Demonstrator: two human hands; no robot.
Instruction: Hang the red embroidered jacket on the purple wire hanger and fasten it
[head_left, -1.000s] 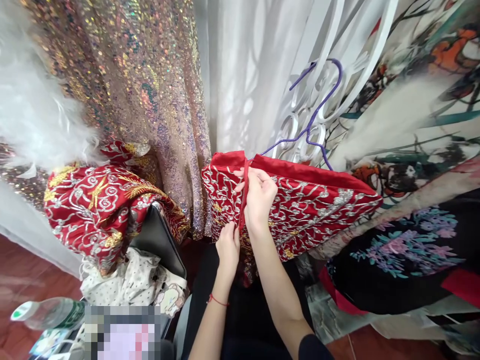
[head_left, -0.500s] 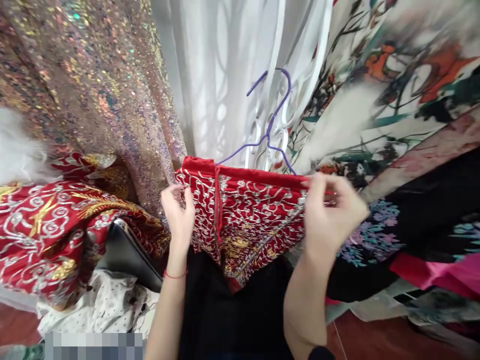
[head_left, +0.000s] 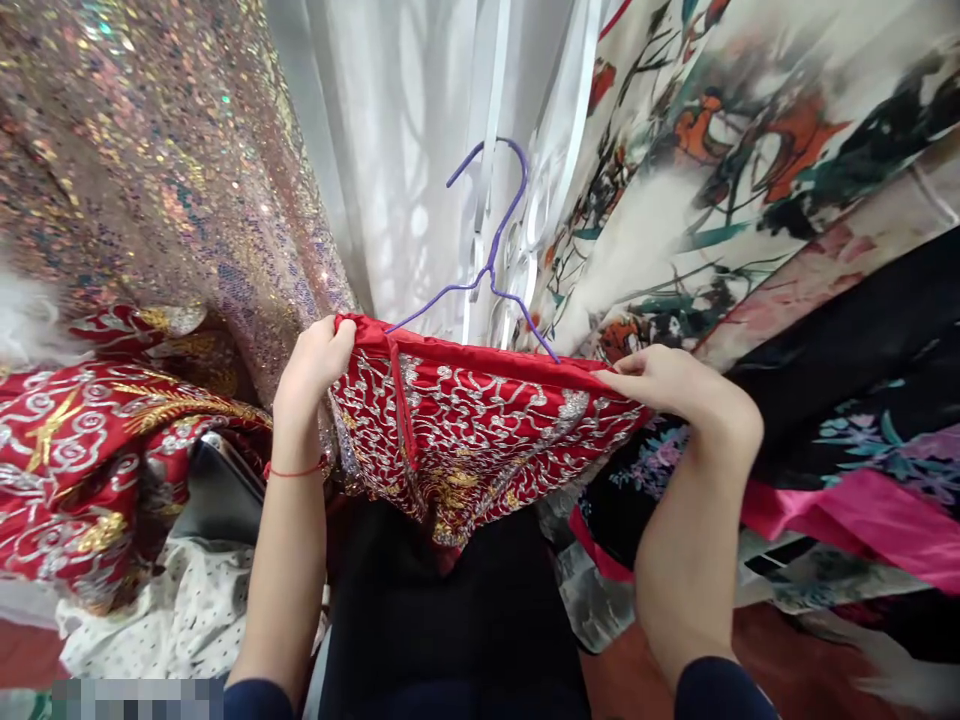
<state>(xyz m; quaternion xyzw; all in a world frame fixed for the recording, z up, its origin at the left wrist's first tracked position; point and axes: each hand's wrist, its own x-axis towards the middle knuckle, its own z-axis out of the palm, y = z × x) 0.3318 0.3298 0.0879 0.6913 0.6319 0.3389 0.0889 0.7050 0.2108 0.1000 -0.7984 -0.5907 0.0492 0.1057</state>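
A red skirt with silver and gold embroidery is stretched between my two hands by its plain red waistband. My left hand pinches the waistband's left end, thumb on top. At the other end my right hand grips the band between thumb and fingers. Above the waistband rises a purple wire hanger; its lower part is hidden inside or behind the skirt. A thin red tie hangs down the skirt's left side. The lower cloth bunches to a point over my black-clad lap.
A sequined garment hangs at the left, above a heap of red embroidered cloth, a dark flat object and dotted white fabric. White curtain and scrollwork stand behind. Flower-printed cloth and black-and-pink garments fill the right.
My left hand has moved outward onto the waistband's end and my right hand has shifted outward along it. The waistband is now spread wider and the view has turned slightly right.
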